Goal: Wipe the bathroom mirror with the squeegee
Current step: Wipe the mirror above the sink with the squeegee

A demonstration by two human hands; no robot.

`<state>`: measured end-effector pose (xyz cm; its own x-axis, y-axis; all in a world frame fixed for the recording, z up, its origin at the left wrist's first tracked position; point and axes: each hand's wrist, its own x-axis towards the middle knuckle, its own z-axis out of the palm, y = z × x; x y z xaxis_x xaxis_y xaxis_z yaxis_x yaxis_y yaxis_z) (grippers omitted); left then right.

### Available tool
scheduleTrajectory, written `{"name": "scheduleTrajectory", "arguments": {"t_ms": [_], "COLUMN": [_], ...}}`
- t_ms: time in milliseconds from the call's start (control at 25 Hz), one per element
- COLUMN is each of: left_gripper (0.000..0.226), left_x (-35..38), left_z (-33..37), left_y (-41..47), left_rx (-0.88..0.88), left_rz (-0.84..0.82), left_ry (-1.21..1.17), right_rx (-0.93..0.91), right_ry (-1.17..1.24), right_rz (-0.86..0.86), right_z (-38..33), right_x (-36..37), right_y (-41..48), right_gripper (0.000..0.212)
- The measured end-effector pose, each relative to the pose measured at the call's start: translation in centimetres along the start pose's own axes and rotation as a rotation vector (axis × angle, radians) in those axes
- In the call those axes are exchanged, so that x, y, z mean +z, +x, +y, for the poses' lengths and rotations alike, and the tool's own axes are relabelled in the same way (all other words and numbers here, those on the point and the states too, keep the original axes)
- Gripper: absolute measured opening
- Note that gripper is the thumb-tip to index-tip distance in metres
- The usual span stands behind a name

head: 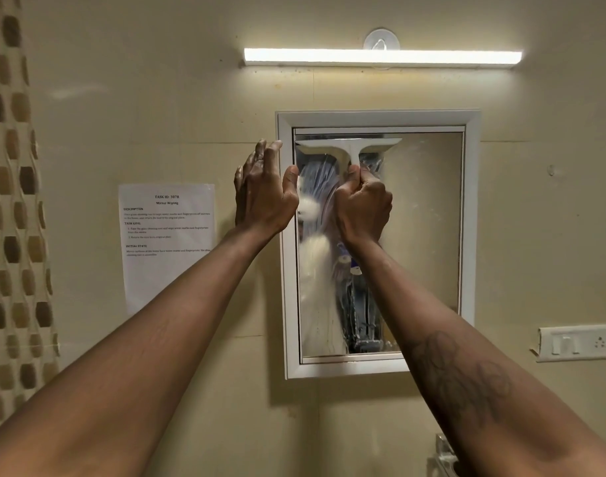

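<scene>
White squeegee (346,143) tops mirror (425,218); paper notice (167,242) hangs left.

A white printed sheet (167,246) is hanging on the beige wall (157,115), just left of the mirror (425,218). Its top line is reading "TASK ID- 3078", with "Mirror Wiping" centred beneath. Bold headings are running down its left edge: "DESCRIPTION", "TASK GOAL", "INITIAL STATE". The small lines under each heading are showing too blurred to read.
</scene>
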<state>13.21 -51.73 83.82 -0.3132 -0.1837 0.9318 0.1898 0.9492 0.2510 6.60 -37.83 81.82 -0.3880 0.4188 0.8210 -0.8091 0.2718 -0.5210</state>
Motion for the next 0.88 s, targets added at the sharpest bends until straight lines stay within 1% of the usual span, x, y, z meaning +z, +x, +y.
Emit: {"name": "scheduleTrajectory", "arguments": {"t_ms": [120, 280, 520, 720, 880], "left_gripper": [0.051, 0.051, 0.051, 0.050, 0.051], "left_x": [0.1, 0.1, 0.2, 0.6, 0.4], "left_z": [-0.2, -0.5, -1.1, -1.4, -1.6], "left_y": [-0.6, -1.4, -2.9, -3.8, -3.2], "left_rx": [0.022, 0.023, 0.031, 0.039, 0.052], "left_rz": [-0.007, -0.014, -0.039, -0.086, -0.053], "left_ry": [0.009, 0.016, 0.027, 0.049, 0.041], "right_rx": [-0.019, -0.072, -0.080, -0.109, -0.073], "right_ry": [0.033, 0.046, -0.004, 0.022, 0.071], "right_rz": [-0.013, -0.001, -0.067, -0.059, -0.004], "right_z": [0.9, 2.6, 4.9, 5.4, 4.6], "right_x": [0.1, -0.1, -0.7, -1.2, -1.1], "right_y": [-1.7, -3.6, -6.3, -7.3, -6.3], "right_gripper": [0.034, 0.030, 0.040, 0.042, 0.040]}}
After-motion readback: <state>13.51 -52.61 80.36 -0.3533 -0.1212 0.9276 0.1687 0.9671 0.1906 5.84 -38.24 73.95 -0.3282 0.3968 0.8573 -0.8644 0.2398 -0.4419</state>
